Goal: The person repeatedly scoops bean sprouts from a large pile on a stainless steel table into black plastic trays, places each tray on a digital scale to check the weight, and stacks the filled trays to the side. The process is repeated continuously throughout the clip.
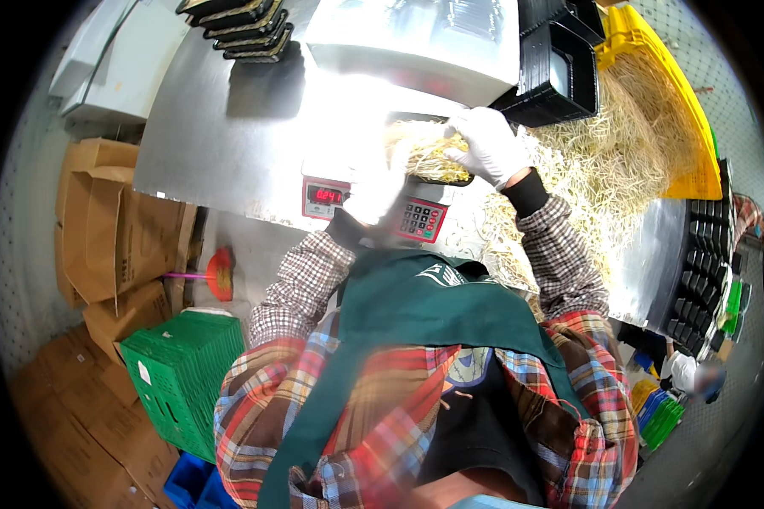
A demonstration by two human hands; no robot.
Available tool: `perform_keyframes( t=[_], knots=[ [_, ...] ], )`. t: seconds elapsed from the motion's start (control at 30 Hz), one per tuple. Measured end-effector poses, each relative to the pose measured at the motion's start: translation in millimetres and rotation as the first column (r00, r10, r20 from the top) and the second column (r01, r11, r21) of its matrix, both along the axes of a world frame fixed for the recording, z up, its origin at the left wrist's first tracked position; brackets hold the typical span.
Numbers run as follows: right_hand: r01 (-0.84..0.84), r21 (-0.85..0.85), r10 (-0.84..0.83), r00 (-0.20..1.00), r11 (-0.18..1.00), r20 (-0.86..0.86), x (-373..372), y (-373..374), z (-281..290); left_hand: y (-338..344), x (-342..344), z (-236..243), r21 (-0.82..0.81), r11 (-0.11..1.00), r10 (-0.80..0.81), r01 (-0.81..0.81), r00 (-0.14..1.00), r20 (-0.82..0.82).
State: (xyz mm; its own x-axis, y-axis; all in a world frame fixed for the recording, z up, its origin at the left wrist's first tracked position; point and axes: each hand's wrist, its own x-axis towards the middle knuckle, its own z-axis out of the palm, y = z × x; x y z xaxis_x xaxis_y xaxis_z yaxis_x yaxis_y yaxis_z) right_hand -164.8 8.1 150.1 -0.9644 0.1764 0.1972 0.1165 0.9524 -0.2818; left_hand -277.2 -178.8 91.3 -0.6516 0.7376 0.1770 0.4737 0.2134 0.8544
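The digital scale point(420, 220) sits on the metal tabletop point(199, 140) and serves as reference. A black tray point(452, 181) of yellow-headed bean sprouts point(430, 155) is located over the scale, behind its keypad. The right hand point(491, 151), white-gloved, is at the tray's right end; its thumb and fingers stand apart at the sprouts. The left hand point(373, 193), also gloved, is in front of the scale's panel, between display and keypad; glare and blur obscure its fingers, so their state cannot be told. Right of the scale: a loose sprout heap point(581, 182), spilling from a yellow crate point(703, 161). Beyond the scale, to the left: stacked filled trays point(250, 34).
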Motion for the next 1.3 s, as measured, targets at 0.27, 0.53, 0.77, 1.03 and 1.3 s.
perform_keyframes(
  t=[0.27, 0.53, 0.77, 1.03, 1.3],
  knots=[
    [0.109, -0.391, -0.25, 0.91, 0.914, -0.33, -1, -25, -62, 39, 4, -23, -0.243, 0.963, -0.232, 0.12, 0.829, -0.509],
    [0.333, -0.168, -0.373, 0.847, 0.928, -0.38, -20, -49, -75, 36, -61, -3, -0.324, 0.79, -0.613, 0.52, 0.661, -0.433],
    [0.348, -0.151, -0.378, 0.886, 0.925, -0.269, -15, -45, -66, 48, -69, 16, -0.242, 0.796, -0.598, 0.555, 0.659, -0.456],
    [0.481, -0.426, -0.636, 0.659, 0.766, -0.4, 39, -1, -28, 171, -177, 45, -0.255, 0.965, -0.252, 0.059, 0.475, -0.843],
    [0.535, -0.592, -0.777, 0.564, 0.603, -0.281, 112, -15, -64, 203, -266, -7, -0.393, 0.887, -0.46, 0.242, 0.388, -0.799]
  ],
)
